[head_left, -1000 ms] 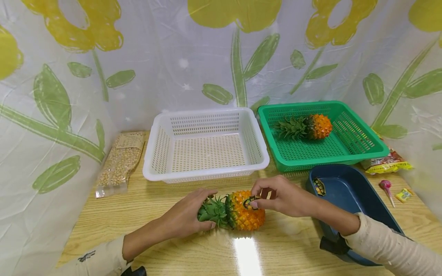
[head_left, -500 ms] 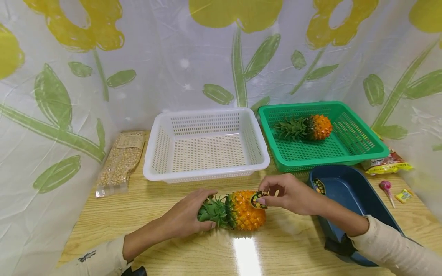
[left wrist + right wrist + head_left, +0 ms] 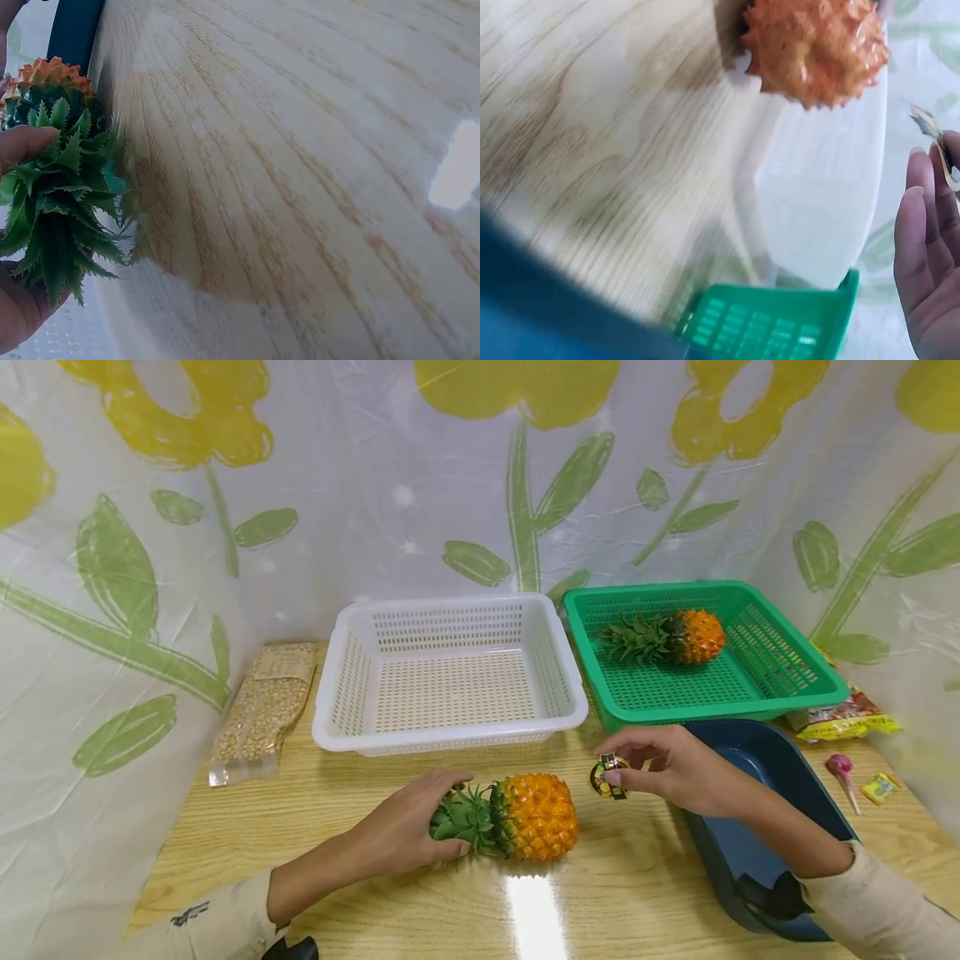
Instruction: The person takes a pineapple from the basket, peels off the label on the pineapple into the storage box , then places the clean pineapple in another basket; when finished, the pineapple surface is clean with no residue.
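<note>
While pinched in right fingers (image 3: 628, 757), sticker (image 3: 607, 777) clear of pineapple (image 3: 534, 816)

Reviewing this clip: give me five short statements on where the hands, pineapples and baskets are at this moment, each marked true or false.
1. The left hand grips the leafy crown of the pineapple on the table. True.
2. The right hand pinches a small round sticker, apart from that pineapple. True.
3. The white basket holds a pineapple. False: nothing shows in it; the second pineapple lies in the green basket.
4. The pineapple on the table stands upright. False: it lies on its side.
5. A clear bag of kernels lies left of the white basket. True.
</note>
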The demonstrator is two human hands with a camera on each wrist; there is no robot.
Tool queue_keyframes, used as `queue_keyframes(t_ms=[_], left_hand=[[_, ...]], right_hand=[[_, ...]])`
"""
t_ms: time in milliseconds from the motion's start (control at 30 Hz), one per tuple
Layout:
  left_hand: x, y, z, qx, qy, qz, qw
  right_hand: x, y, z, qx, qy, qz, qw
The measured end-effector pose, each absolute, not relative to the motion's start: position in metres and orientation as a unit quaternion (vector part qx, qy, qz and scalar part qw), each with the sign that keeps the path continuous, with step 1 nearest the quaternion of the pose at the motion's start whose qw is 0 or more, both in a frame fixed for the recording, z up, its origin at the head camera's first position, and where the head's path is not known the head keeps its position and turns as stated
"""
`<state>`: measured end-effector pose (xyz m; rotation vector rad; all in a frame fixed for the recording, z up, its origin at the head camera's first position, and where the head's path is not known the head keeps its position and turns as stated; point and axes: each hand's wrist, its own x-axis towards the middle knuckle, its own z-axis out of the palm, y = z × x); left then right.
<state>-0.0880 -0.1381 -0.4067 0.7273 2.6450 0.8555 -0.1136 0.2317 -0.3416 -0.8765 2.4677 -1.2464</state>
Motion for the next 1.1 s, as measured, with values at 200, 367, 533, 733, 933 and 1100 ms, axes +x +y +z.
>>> queue_keyframes(t_ms=[200,367,533,733,933,1100], left_hand=[[-0.087,-0.140,-0.407,0.245,0.914,0.292,0.136],[-0.086,-0.140,-0.407,0.248,0.913,0.295,0.134],[-0.087,-0.139,-0.407,0.249,0.912,0.298,0.135],[-0.086,-0.139,-0.407,0.247,0.912,0.297,0.136],[-0.087,-0.138,-0.406,0.250,0.911,0.300,0.136],[-0.087,-0.138,-0.407,0.249,0.912,0.298,0.134]], right_hand=[[-0.116,0.247,-0.342,-0.294,0.847,-0.424,0.128],[-0.116,0.258,-0.342,-0.287,0.851,-0.424,0.116],[-0.114,0.267,-0.340,-0.279,0.859,-0.417,0.104],[-0.115,0.283,-0.340,-0.289,0.855,-0.415,0.115],[-0.116,0.306,-0.342,-0.290,0.849,-0.417,0.142],[-0.117,0.323,-0.345,-0.288,0.844,-0.422,0.161]])
